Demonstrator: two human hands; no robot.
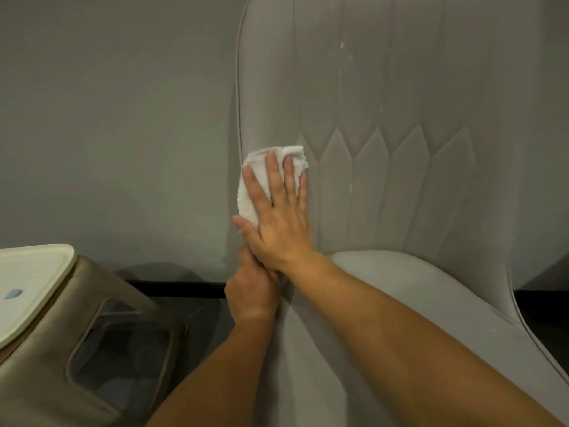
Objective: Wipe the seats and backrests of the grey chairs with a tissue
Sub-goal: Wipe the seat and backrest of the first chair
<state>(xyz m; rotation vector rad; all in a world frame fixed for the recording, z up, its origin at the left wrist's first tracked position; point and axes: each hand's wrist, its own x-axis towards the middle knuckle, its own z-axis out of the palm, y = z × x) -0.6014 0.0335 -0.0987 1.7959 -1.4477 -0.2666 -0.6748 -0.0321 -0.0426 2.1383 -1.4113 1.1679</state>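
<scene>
A grey upholstered chair fills the right half of the head view, its quilted backrest (pixel 385 118) upright and its seat (pixel 385 303) below. My right hand (pixel 277 211) lies flat on a folded white tissue (pixel 251 186), pressing it against the lower left part of the backrest, fingers spread. My left hand (pixel 251 291) sits just below it, curled around the chair's left edge where backrest meets seat. Pale streaks and specks show on the middle of the backrest.
A grey wall (pixel 117 118) stands behind the chair. At lower left is a tan bin (pixel 92 349) with a cream lid (pixel 34 285) and a clear window. A dark skirting strip and dark floor (pixel 200 306) run between bin and chair.
</scene>
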